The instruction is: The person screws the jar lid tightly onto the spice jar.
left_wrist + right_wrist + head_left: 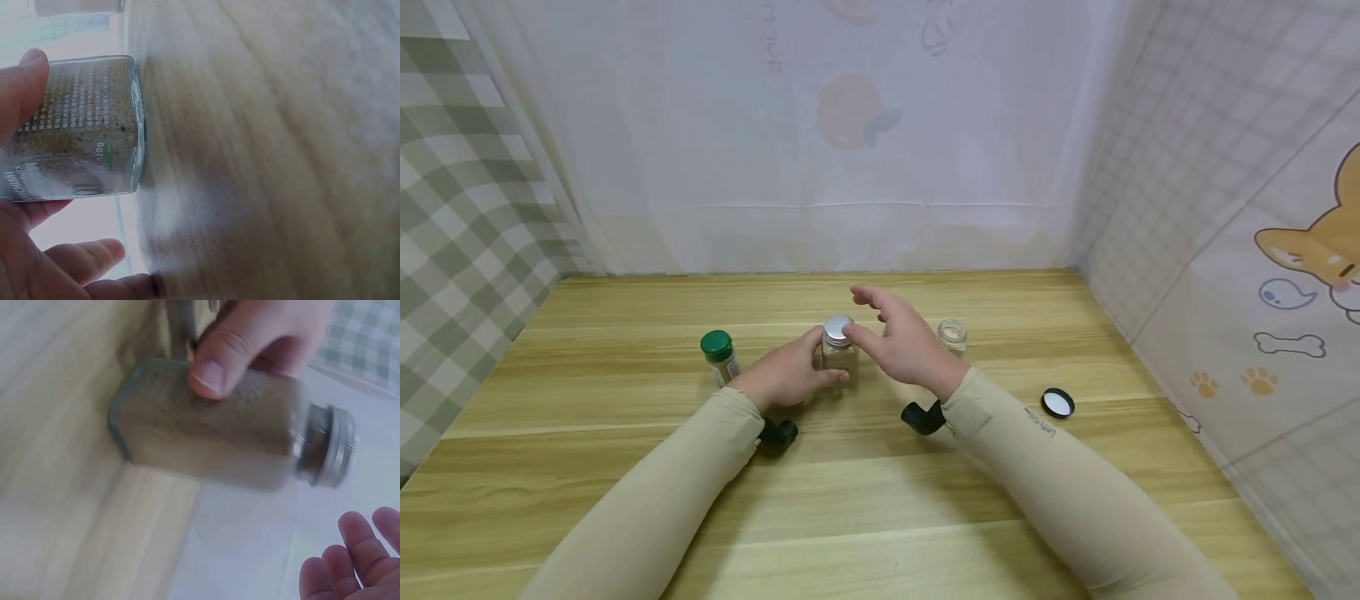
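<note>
A square glass spice jar (pixel 841 362) filled with brown-grey seasoning stands upright on the wooden table, its silver lid (pixel 837 328) on top. My left hand (pixel 790 372) grips it from the left side, thumb on the near face and fingers round the back. White print covers the glass in the left wrist view, where the jar (pixel 75 131) has its base right at the wood. Beside the lid, my right hand (pixel 910 340) hovers with fingers extended, and its thumb overlaps the lid's edge in the head view. In the right wrist view these fingers (pixel 365 556) are apart from the lid.
Left of the left hand stands a bottle with a green cap (pixel 717 345). Behind the right wrist is a small glass jar (pixel 952 333) without a lid. A black lid (pixel 1057 403) lies further right. White curtains (pixel 850 237) border the table's back edge.
</note>
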`<state>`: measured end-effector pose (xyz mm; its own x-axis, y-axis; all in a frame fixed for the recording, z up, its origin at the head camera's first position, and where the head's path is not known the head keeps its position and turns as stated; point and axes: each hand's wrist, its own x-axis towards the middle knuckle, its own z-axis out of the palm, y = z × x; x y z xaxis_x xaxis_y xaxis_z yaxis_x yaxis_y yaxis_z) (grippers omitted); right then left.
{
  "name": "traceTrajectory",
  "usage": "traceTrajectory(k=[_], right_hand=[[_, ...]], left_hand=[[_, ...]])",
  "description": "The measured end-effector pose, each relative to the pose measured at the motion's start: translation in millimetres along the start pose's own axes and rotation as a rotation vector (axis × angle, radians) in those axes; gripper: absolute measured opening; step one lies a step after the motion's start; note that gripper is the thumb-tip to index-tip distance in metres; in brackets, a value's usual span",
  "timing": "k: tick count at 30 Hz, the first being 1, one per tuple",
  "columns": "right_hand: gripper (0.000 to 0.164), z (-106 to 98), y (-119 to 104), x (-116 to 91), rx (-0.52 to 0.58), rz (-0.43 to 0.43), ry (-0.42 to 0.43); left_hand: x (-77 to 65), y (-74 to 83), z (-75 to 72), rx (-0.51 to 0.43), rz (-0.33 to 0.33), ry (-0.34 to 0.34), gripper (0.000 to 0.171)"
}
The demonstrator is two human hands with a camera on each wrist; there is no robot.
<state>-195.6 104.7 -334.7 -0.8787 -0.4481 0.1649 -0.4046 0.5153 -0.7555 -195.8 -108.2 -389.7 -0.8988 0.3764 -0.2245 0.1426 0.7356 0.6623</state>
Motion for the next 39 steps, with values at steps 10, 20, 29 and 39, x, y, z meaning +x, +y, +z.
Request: traceTrajectory(k=[10, 20, 29, 39], right_hand=[[0.058, -32, -2, -16, -0.009, -0.019, 0.097], [0.057, -72, 20, -39, -0.086, 0.036, 0.136], [0.056, -100, 35, -65, -0.177, 0.101, 0.168], [0.063, -130, 60, -95, -0.312, 0.226, 0.074]], left_hand=[[0.3, 0.8, 1.2, -0.039, -0.009, 0.003, 0.073], [1.5, 3.3, 1.8, -0.021, -0.020, 0.001, 0.075], [2.3, -1.1, 1.0, -0.015, -0.006, 0.004, 0.076], [2.1, -1.7, 1.1, -0.023, -0.002, 0.007, 0.077]])
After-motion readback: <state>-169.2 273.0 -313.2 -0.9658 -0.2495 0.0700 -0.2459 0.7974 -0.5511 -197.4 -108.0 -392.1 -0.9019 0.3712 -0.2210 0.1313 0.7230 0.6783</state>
